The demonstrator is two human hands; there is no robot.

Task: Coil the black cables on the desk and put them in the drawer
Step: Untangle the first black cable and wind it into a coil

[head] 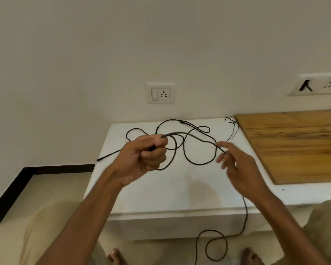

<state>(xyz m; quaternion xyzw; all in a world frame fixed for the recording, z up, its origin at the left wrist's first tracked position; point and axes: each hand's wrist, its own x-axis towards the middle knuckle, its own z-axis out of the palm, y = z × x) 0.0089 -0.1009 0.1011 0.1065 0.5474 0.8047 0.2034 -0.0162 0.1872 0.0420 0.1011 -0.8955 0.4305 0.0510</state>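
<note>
A long black cable (185, 150) lies in loose loops on the white desk (180, 188). My left hand (143, 155) is closed around one stretch of it, lifted above the desk. My right hand (237, 165) pinches the same cable between thumb and fingers further along. From there the cable runs over the front edge and hangs in a loop (216, 245) near the floor. One cable end (107, 155) sticks out past the desk's left edge. A thinner black earphone cable (232, 127) lies at the back right. No drawer is in view.
A wooden board (298, 142) covers the desk's right side. A wall socket (161, 93) sits behind the desk, another socket panel (317, 86) at the far right. My bare feet (115, 257) and knees show below the front edge.
</note>
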